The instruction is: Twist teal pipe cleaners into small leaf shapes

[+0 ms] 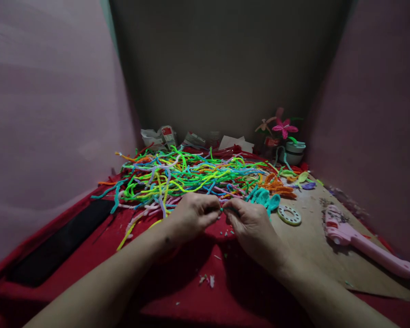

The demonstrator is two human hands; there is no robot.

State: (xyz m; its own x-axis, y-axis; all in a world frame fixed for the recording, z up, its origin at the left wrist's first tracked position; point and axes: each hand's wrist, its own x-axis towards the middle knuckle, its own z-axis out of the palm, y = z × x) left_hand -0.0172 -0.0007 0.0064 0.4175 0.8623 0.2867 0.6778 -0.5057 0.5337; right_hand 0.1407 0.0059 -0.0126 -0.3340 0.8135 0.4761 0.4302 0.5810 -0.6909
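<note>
Close together over the red cloth, my left hand and my right hand have their fingertips pinched around a short teal pipe cleaner. Just a small bit of it shows between them; my fingers cover the remainder. Right behind the hands spreads a tangled heap of pipe cleaners in green, yellow, blue, pink and orange. Teal pipe cleaner loops lie just beyond my right hand, beside orange loops. Small fluffy clippings are scattered on the cloth below my hands.
A brown board on the right carries a round ring with holes and a pink long-handled tool. A long black object lies left. At the back are a pink flower, a pale pot and crumpled packets.
</note>
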